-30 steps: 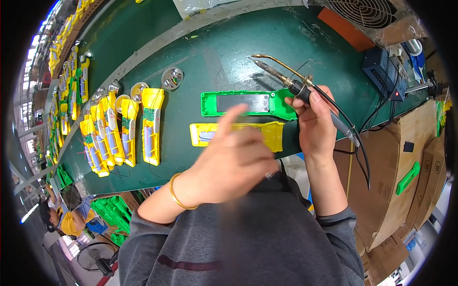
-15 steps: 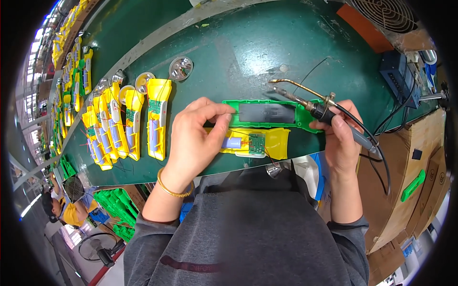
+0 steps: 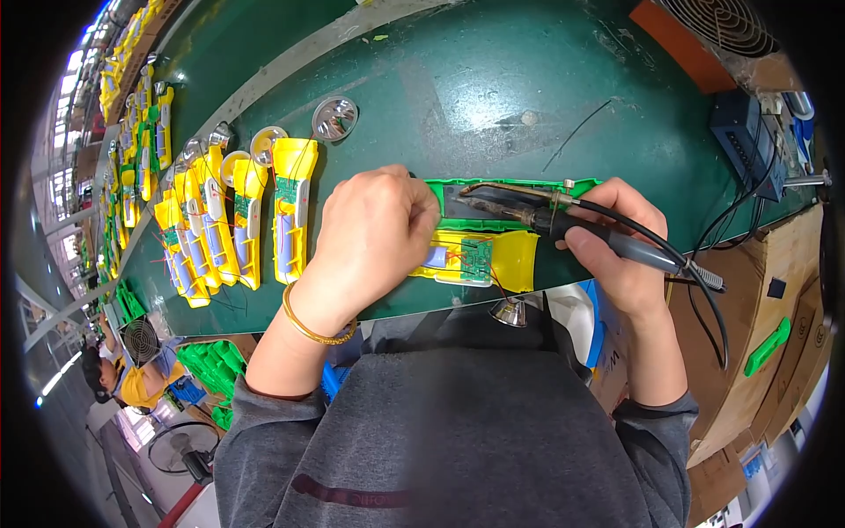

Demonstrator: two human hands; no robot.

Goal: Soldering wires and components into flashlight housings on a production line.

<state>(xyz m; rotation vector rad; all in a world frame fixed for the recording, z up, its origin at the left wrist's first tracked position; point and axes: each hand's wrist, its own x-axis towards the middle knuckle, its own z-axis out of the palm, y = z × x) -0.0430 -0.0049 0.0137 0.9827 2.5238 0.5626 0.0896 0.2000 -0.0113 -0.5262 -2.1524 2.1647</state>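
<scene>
My right hand (image 3: 627,242) grips a soldering iron (image 3: 553,222) with a thin brass tube running along it. Its tip points left, over the dark panel (image 3: 452,208) inside a green plastic casing (image 3: 466,225). At that casing's left end my left hand (image 3: 377,231) is closed, fingertips curled out of sight; whatever they pinch is hidden. Directly below lies a yellow casing half (image 3: 518,260) with a green circuit board (image 3: 476,259), a blue-violet battery cell and red wires. From its wires a silver reflector cup (image 3: 508,313) hangs past the table's near edge.
Several yellow casings (image 3: 290,211) with boards and cells stand in a row to the left, with reflector cups (image 3: 334,118) behind them. A thin black wire (image 3: 578,134) lies on the green table. At right are a blue box (image 3: 744,141), cables and cardboard boxes (image 3: 739,352).
The soldering iron has come down and left, its tip now over the dark panel. My left fingers have curled tighter at the casing's end. The green casing now appears tilted.
</scene>
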